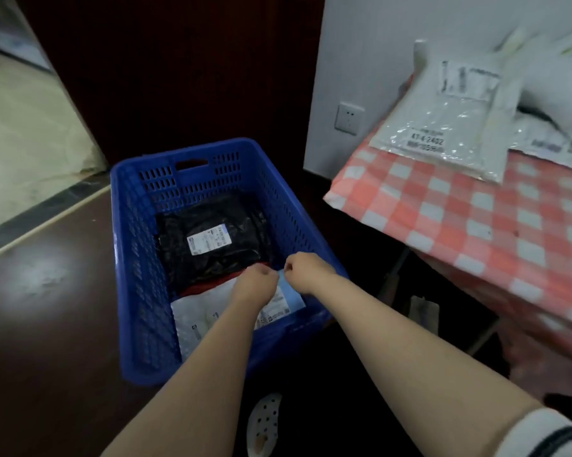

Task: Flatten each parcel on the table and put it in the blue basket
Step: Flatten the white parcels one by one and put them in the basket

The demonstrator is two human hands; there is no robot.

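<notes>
Pretty dim in here, most light seeming to be coming from the left, where the pale floor (24, 127) is glowing. A glare patch is sitting on the dark floor (44, 268) and the plastic parcel (443, 133) on the table (476, 225) is sparkling. The pile (548, 34) top right is smearing into blur, the white parcel (195, 318) in the blue basket (139, 258) is looking clearer, and the fisheye is bending the edges.

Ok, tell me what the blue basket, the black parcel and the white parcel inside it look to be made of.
Blue basket: rigid moulded plastic, by its slotted walls and cut-out handle. Black parcel: thin glossy plastic film, crinkled, catching light. White parcel, seemingly pinched by left hand and right hand: likely plastic mailer too, duller; blur leaves it open.
</notes>
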